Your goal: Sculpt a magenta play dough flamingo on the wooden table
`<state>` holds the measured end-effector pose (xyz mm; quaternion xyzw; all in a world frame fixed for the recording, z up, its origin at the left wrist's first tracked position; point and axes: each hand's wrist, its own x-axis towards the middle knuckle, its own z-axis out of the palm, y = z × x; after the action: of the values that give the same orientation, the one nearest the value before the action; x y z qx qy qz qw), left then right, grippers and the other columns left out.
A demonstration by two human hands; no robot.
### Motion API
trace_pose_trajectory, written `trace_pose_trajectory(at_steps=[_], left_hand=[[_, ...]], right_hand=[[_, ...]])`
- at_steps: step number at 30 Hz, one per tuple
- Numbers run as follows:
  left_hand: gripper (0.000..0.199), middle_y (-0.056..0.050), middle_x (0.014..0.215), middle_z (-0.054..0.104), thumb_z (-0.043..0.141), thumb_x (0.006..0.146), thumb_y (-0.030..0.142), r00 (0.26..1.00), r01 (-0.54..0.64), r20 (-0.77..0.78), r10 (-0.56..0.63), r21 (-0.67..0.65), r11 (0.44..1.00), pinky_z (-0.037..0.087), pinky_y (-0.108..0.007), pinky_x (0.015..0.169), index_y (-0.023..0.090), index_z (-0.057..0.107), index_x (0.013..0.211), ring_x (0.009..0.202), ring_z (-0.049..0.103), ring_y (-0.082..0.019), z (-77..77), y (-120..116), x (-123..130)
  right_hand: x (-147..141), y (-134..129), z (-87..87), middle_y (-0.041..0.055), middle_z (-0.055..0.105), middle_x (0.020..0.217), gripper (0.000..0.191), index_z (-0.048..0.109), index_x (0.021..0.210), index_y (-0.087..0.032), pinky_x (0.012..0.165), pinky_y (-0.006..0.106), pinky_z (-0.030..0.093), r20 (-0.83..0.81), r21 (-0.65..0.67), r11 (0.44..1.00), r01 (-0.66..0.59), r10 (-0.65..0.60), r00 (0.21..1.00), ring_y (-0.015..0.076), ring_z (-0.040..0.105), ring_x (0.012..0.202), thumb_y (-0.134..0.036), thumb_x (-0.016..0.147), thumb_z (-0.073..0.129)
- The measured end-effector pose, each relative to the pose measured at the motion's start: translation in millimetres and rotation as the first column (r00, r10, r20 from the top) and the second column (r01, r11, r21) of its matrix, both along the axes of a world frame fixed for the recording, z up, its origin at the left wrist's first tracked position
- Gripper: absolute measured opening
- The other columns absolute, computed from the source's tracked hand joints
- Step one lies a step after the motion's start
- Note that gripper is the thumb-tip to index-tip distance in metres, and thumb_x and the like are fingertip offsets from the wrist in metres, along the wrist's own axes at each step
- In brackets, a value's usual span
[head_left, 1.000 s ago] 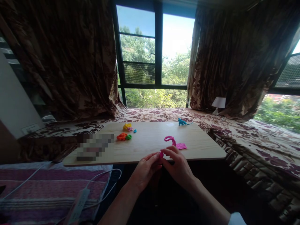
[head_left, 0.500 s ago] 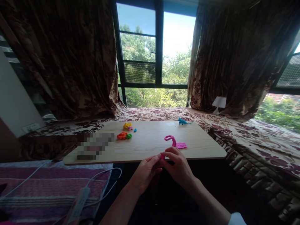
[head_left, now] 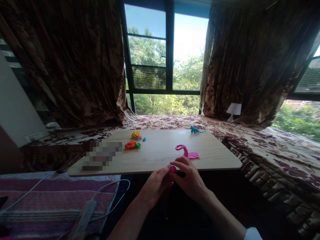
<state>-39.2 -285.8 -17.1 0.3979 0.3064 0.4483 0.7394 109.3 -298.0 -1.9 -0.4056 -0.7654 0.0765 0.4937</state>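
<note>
Between the fingertips of both hands is a small lump of magenta modelling clay (head_left: 173, 169), just off the table's front edge. My left hand (head_left: 158, 182) is closed, thumb and fingers pinching the lump from the left. From the right, my right hand (head_left: 188, 175) grips it too, with curled fingers. Just beyond the right hand, a pink clay piece (head_left: 193, 155) lies flat on the table, with a curved, looped pink strand (head_left: 182, 147) beside it. Part of the strand's lower end is close to the right fingers.
On the wooden table (head_left: 155, 160) sit orange clay (head_left: 130, 145), green clay (head_left: 137, 145), yellow clay (head_left: 136, 134) and a blue bit (head_left: 144, 139). A blue animal figure (head_left: 196, 129) stands at the back right. A blurred box (head_left: 102, 156) lies left; a power strip (head_left: 83, 216) rests on the bed.
The fingers have shifted slightly around the magenta lump, and more of it shows between them. Other things on the table stay in place.
</note>
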Motion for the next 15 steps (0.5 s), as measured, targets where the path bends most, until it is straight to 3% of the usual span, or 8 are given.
trace_pose_trajectory(at_steps=[5, 7, 8, 9, 11, 12, 13, 15], left_hand=[[0.03, -0.006, 0.09, 0.063, 0.059, 0.074, 0.037, 0.994, -0.015, -0.109, 0.024, 0.086, 0.996, 0.047, -0.025, 0.07, 0.016, 0.062, 0.095, 0.079, 0.058, -0.014, -1.4, 7.5, -4.0], [0.031, -0.007, 0.091, 0.064, 0.058, 0.073, 0.038, 0.955, -0.081, -0.26, 0.145, 0.239, 0.968, 0.046, -0.026, 0.072, 0.016, 0.062, 0.095, 0.083, 0.058, -0.016, 1.6, 23.5, -12.9], [0.03, -0.007, 0.089, 0.064, 0.058, 0.072, 0.038, 0.889, -0.144, -0.364, 0.277, 0.352, 0.925, 0.045, -0.027, 0.072, 0.016, 0.062, 0.092, 0.083, 0.058, -0.017, 3.8, 34.4, -19.4], [0.028, -0.007, 0.088, 0.064, 0.058, 0.072, 0.037, 0.767, -0.223, -0.452, 0.456, 0.479, 0.849, 0.044, -0.027, 0.072, 0.016, 0.062, 0.09, 0.082, 0.057, -0.017, 6.1, 46.4, -27.1], [0.023, -0.007, 0.086, 0.064, 0.057, 0.072, 0.032, 0.409, -0.198, -0.584, 0.701, 0.694, 0.693, 0.041, -0.03, 0.075, 0.016, 0.062, 0.089, 0.082, 0.056, -0.019, 10.1, 70.3, -43.6], [0.023, -0.007, 0.086, 0.064, 0.056, 0.072, 0.029, 0.239, -0.128, -0.61, 0.756, 0.752, 0.647, 0.04, -0.031, 0.075, 0.018, 0.061, 0.092, 0.083, 0.055, -0.02, 11.3, 80.5, -51.4], [0.022, -0.007, 0.085, 0.064, 0.055, 0.072, 0.028, 0.113, -0.054, -0.613, 0.782, 0.782, 0.621, 0.039, -0.031, 0.075, 0.018, 0.06, 0.092, 0.084, 0.055, -0.02, 11.8, 88.9, -58.1], [0.017, -0.007, 0.084, 0.063, 0.053, 0.073, 0.029, -0.054, 0.086, -0.603, 0.796, 0.791, 0.605, 0.038, -0.031, 0.074, 0.019, 0.061, 0.086, 0.084, 0.054, -0.021, 10.5, 99.3, -67.3]], right_hand=[[-0.3, 1.2, 0.4, 0.0054, 0.055, 0.101, 0.033, 0.059, 0.106, -0.026, 0.084, 0.036, 0.044, 0.014, -0.026, 1.0, -0.01, 0.011, 1.0, 0.0198, 0.051, 0.096, -0.02, 0.074, 0.061], [0.8, 1.7, 0.8, 0.0059, 0.053, 0.107, 0.049, 0.05, 0.119, -0.027, 0.086, 0.038, 0.044, 0.005, -0.045, 0.999, -0.009, 0.009, 1.0, 0.0204, 0.051, 0.098, -0.022, 0.072, 0.063], [1.9, 1.8, 0.6, 0.006, 0.053, 0.109, 0.054, 0.046, 0.122, -0.027, 0.086, 0.038, 0.045, -0.001, -0.059, 0.998, -0.007, 0.007, 1.0, 0.02, 0.051, 0.097, -0.022, 0.072, 0.063], [3.2, 1.9, 0.1, 0.0057, 0.052, 0.11, 0.054, 0.044, 0.123, -0.027, 0.084, 0.037, 0.046, -0.006, -0.075, 0.997, -0.003, 0.003, 1.0, 0.0191, 0.053, 0.094, -0.022, 0.072, 0.062], [6.2, 2.2, -2.5, 0.0049, 0.053, 0.108, 0.044, 0.049, 0.118, -0.027, 0.077, 0.033, 0.049, -0.018, -0.1, 0.995, 0.009, -0.011, 1.0, 0.0163, 0.055, 0.085, -0.021, 0.075, 0.057], [7.5, 2.5, -4.3, 0.0047, 0.053, 0.107, 0.038, 0.051, 0.115, -0.026, 0.074, 0.031, 0.049, -0.024, -0.109, 0.994, 0.014, -0.016, 1.0, 0.015, 0.056, 0.08, -0.02, 0.077, 0.054], [8.4, 2.9, -6.4, 0.0046, 0.053, 0.106, 0.034, 0.053, 0.112, -0.026, 0.071, 0.03, 0.049, -0.031, -0.114, 0.993, 0.018, -0.022, 0.999, 0.0137, 0.056, 0.076, -0.019, 0.078, 0.052], [8.9, 3.6, -10.4, 0.005, 0.053, 0.104, 0.03, 0.055, 0.109, -0.024, 0.067, 0.028, 0.049, -0.039, -0.12, 0.993, 0.016, -0.02, 0.999, 0.0119, 0.055, 0.07, -0.018, 0.08, 0.049]])
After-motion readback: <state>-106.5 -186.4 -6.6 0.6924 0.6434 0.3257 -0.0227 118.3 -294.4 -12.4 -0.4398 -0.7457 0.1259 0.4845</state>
